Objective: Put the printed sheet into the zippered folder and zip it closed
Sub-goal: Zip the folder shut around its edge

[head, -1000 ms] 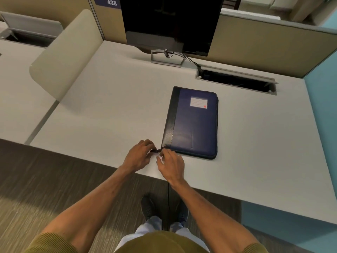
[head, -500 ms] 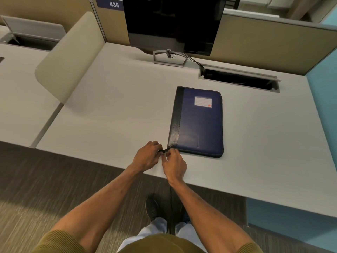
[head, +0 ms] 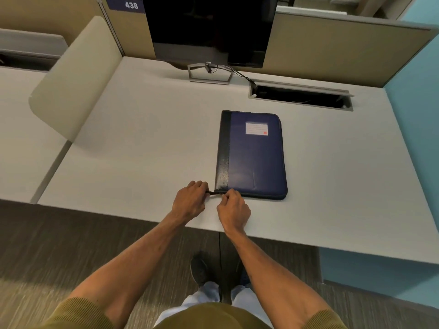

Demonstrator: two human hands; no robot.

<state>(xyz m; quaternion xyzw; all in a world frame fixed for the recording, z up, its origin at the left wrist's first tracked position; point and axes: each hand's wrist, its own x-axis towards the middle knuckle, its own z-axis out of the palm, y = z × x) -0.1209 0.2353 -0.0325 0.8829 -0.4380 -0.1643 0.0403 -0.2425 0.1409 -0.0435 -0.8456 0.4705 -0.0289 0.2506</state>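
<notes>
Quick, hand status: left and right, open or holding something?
Left hand: closed, pinching the dark zipper pull at the near left corner of the folder.
Right hand: closed, pinching the folder edge at that same corner.

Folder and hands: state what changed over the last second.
No visible change, apart from the camera view shifting. The left hand still pinches the dark zipper pull at the folder's near left corner, and the right hand still grips that corner. The folder stays flat and closed on the desk.

office: partitioned desk (head: 142,138), monitor (head: 209,27), number plate (head: 127,5).
</notes>
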